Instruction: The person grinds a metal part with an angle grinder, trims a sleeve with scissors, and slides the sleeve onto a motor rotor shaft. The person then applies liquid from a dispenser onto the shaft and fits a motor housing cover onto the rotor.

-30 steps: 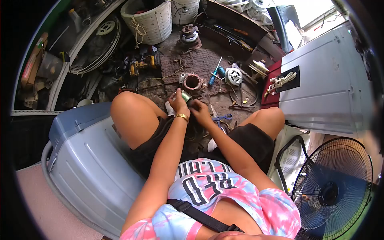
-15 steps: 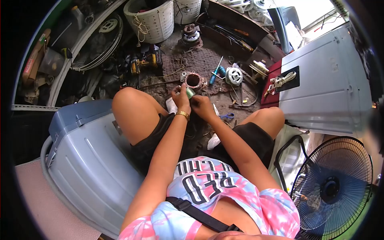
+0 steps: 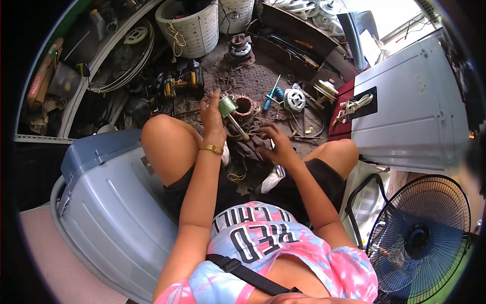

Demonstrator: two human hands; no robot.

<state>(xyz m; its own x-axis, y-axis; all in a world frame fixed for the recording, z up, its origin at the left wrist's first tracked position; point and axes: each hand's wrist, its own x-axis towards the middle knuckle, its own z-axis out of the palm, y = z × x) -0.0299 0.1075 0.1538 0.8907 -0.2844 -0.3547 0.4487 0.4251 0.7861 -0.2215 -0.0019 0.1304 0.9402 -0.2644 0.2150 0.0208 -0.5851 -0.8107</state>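
My left hand holds a motor rotor, a pale green cylinder whose metal shaft points down to the right. Just right of the shaft's tip, my right hand has its fingers apart over a dark cloth. The cloth lies between my legs, and my right fingertips are at its edge. Behind the rotor, a round motor stator with a reddish rim and a dark hollow centre rests on the floor mat.
A blue screwdriver and a silver motor cover lie beyond my right hand. Yellow drills sit at the left, below a white basket. A fan stands at the lower right, a large grey panel above it.
My left hand has lifted the rotor up and left, exposing its shaft. My right hand has moved away from the rotor to the right and opened. The cloth now shows more.
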